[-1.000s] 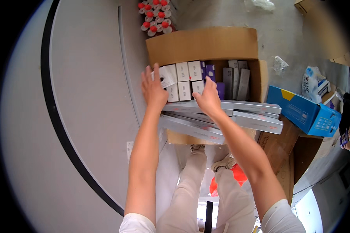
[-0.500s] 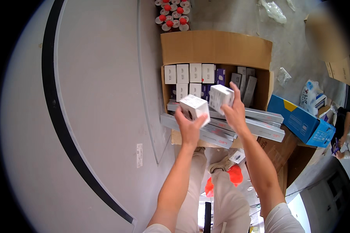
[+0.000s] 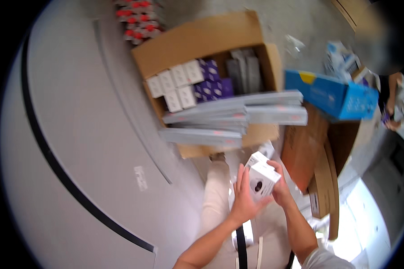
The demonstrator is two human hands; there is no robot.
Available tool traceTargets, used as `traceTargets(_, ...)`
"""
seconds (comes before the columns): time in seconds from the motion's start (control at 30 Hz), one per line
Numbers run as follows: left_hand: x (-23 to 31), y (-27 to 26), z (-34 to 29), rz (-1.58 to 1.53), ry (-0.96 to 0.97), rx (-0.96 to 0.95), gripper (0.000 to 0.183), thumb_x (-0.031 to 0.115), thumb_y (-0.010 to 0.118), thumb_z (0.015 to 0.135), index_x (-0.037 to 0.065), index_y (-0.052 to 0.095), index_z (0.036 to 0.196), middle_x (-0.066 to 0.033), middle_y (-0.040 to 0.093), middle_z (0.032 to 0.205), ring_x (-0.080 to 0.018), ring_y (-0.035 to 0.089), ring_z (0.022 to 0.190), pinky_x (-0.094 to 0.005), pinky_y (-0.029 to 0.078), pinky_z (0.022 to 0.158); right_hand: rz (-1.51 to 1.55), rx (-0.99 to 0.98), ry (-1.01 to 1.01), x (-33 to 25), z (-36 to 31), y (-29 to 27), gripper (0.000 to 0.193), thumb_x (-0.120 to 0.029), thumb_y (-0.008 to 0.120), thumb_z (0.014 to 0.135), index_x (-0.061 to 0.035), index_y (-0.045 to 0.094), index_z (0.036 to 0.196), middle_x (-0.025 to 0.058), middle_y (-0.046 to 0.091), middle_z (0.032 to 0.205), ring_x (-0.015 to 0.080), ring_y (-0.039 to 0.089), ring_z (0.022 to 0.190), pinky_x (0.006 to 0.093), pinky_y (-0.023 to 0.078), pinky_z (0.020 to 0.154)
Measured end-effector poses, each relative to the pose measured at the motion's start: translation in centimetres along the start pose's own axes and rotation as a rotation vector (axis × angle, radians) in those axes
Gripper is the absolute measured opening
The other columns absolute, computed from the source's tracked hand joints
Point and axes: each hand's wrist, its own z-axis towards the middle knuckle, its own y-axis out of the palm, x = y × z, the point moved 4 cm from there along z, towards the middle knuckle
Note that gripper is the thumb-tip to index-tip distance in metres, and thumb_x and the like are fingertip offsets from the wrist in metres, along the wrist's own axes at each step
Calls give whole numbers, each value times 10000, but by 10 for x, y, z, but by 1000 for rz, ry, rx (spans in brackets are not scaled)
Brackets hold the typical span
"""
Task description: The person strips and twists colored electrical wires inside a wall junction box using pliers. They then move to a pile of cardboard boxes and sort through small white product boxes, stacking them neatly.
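Two small white boxes are pressed together in front of my body, below the open carton. The nearer white box (image 3: 261,183) shows a dark round picture on its side, and the farther white box (image 3: 257,158) is partly hidden behind it. My left hand (image 3: 246,201) is closed on their left side and underside. On the right side my right hand (image 3: 280,184) grips them too; which box each hand bears cannot be told. Beyond, the cardboard carton (image 3: 269,67) holds white boxes (image 3: 179,76), purple boxes (image 3: 213,87) and grey boxes (image 3: 244,71).
Long silver-grey boxes (image 3: 211,110) lie across the carton's near side. To the right stand a blue box (image 3: 318,92) and a brown carton (image 3: 302,148). A grey wall panel (image 3: 76,134) fills the left. Another person's hands (image 3: 392,119) show at far right.
Both hands have come down and nearer my body, away from above the carton, bringing the two white boxes together. The view has turned, so the carton appears tilted and farther left.
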Motion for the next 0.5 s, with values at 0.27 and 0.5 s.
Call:
traceTargets(0.27,-85,120,8,-108,-360,-222,1197,255,971,648,29,318,1625,-201,442,1505,-318,435,1419,-430,355,1205,274,94,7,78,-49,-100,821,-492,616,1016,-170,194,1642,131,429,1573,290,445,1457,434,385,1190)
traceTargets(0.5,-122,177,47,-298,-303,-106,1100,157,919,686,4,315,1594,-180,366,1480,-340,437,1403,-432,386,1196,122,107,-94,139,31,-168,909,-627,406,1077,-130,-39,1695,138,76,1756,290,137,1611,413,173,1289)
